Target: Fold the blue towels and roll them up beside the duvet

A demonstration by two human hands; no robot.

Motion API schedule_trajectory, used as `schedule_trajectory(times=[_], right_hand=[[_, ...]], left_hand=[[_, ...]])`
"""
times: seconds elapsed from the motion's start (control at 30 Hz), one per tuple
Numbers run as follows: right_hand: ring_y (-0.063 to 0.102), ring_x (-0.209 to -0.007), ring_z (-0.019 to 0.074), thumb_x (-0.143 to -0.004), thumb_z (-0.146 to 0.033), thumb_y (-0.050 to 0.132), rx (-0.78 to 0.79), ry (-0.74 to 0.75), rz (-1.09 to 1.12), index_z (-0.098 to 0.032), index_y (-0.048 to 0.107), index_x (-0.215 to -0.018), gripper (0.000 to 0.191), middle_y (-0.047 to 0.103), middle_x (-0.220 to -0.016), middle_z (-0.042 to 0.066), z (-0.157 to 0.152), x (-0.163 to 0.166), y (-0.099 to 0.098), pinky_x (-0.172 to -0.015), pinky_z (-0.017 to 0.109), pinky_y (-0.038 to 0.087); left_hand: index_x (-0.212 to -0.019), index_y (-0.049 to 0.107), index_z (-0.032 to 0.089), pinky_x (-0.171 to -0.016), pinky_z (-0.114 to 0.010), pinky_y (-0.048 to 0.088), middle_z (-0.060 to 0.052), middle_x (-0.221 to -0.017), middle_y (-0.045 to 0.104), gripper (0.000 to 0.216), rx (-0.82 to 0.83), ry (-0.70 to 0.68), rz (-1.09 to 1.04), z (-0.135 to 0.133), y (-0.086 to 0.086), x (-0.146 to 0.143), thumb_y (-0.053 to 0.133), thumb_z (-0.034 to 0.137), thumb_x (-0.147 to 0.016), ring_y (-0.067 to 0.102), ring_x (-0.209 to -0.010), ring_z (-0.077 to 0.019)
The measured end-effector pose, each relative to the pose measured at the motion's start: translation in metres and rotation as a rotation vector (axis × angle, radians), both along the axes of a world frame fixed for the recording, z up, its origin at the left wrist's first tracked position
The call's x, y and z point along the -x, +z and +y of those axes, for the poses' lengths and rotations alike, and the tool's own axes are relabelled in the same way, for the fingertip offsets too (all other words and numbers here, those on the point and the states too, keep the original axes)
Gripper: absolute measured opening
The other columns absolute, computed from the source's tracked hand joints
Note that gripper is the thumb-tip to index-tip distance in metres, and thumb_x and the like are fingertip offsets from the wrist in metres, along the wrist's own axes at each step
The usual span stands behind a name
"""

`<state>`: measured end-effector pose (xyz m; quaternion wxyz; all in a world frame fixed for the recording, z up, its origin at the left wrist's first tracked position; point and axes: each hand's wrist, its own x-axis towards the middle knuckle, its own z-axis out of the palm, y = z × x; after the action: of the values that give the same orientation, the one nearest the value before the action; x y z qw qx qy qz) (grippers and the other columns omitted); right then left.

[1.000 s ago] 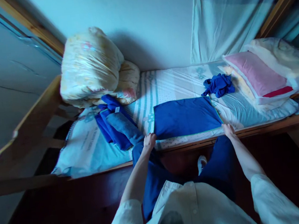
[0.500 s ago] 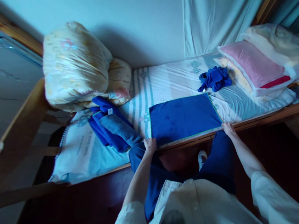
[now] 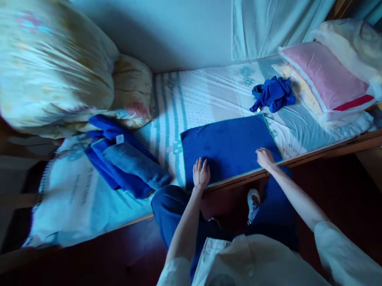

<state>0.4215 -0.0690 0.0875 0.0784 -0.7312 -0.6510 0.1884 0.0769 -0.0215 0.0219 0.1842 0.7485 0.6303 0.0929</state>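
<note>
A blue towel (image 3: 228, 143) with a thin green edge lies spread flat at the front of the bed. My left hand (image 3: 201, 173) rests over its near left part, fingers stretched forward and holding nothing. Over the near right part is my right hand (image 3: 265, 158), its fingers loosely bent and nothing visible in them. To the left, several blue cloths (image 3: 117, 160) lie in a loose stack, with a rolled grey-blue towel (image 3: 137, 164) on top. A crumpled blue cloth (image 3: 273, 94) sits beyond the towel to the right.
A big folded floral quilt (image 3: 53, 71) is heaped at the left end of the bed. Pink and white pillows (image 3: 327, 72) lie at the right end. The wooden bed rail (image 3: 348, 143) runs along the front. A pale curtain (image 3: 266, 12) hangs at the back wall.
Both hands have let go of the towel's near corners and moved inward onto its surface. The view has shifted slightly, bringing the quilt closer.
</note>
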Motion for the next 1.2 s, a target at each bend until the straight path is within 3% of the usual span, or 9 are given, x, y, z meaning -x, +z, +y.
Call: schedule_trajectory(times=[0.1,0.23,0.33,0.43,0.63,1.0,1.2], right_hand=[[0.046,-0.149,0.0299,-0.098,-0.011,0.047,-0.028,0.159,0.113,-0.008,0.064,-0.142,0.047,0.058,-0.152,0.02,0.017,0.068,-0.019,-0.126,0.048,0.038],[0.03,-0.159,0.0234,-0.105,-0.023,0.043,-0.085,0.38,0.275,-0.01,0.05,-0.155,0.052,0.043,-0.166,0.014,0.033,0.15,-0.056,-0.131,0.043,0.028],[0.024,-0.161,0.0216,-0.106,-0.026,0.043,-0.077,0.414,0.287,-0.012,0.043,-0.16,0.056,0.036,-0.169,0.012,0.042,0.179,-0.082,-0.133,0.043,0.021],[0.024,-0.161,0.0222,-0.107,-0.028,0.044,-0.036,0.422,0.262,-0.012,0.039,-0.162,0.058,0.034,-0.17,0.012,0.047,0.181,-0.097,-0.134,0.044,0.019],[0.025,-0.161,0.0215,-0.107,-0.033,0.042,-0.015,0.416,0.232,-0.015,0.033,-0.165,0.061,0.032,-0.171,0.01,0.049,0.138,-0.094,-0.134,0.044,0.017],[0.02,-0.162,0.0217,-0.108,-0.035,0.033,-0.031,0.073,-0.005,-0.01,0.031,-0.165,0.063,0.03,-0.172,0.012,0.032,-0.047,-0.082,-0.134,0.045,0.014],[0.021,-0.162,0.0221,-0.109,-0.038,0.025,-0.06,0.016,-0.122,-0.007,0.031,-0.164,0.064,0.032,-0.171,0.016,0.027,-0.101,-0.087,-0.132,0.047,0.02]], left_hand=[[-0.147,0.056,0.007,-0.127,-0.057,0.029,-0.025,-0.163,0.041,0.055,-0.03,0.093,-0.112,-0.016,-0.025,-0.017,0.037,0.028,-0.1,0.032,-0.158,-0.0334],[-0.149,0.055,0.01,-0.129,-0.056,0.025,-0.021,-0.161,0.047,0.057,-0.121,0.135,-0.222,-0.027,-0.054,-0.013,0.036,0.027,-0.098,0.032,-0.158,-0.0295],[-0.15,0.054,0.012,-0.13,-0.056,0.024,-0.02,-0.16,0.049,0.059,-0.112,0.143,-0.25,-0.028,-0.064,-0.007,0.039,0.026,-0.095,0.032,-0.158,-0.0292],[-0.151,0.052,0.012,-0.13,-0.058,0.021,-0.019,-0.161,0.047,0.061,-0.068,0.143,-0.254,-0.028,-0.064,-0.005,0.041,0.026,-0.093,0.03,-0.159,-0.0306],[-0.156,0.047,0.012,-0.131,-0.059,0.017,-0.018,-0.167,0.038,0.064,-0.031,0.131,-0.268,-0.03,-0.058,-0.005,0.042,0.025,-0.093,0.025,-0.161,-0.0313],[-0.158,0.043,0.017,-0.13,-0.061,0.02,-0.015,-0.165,0.043,0.067,-0.093,0.121,-0.231,-0.031,-0.06,-0.004,0.045,0.025,-0.092,0.028,-0.16,-0.0319],[-0.158,0.044,0.016,-0.132,-0.058,0.016,-0.014,-0.169,0.036,0.066,-0.037,0.133,-0.233,-0.031,-0.063,-0.002,0.044,0.026,-0.093,0.023,-0.161,-0.0308]])
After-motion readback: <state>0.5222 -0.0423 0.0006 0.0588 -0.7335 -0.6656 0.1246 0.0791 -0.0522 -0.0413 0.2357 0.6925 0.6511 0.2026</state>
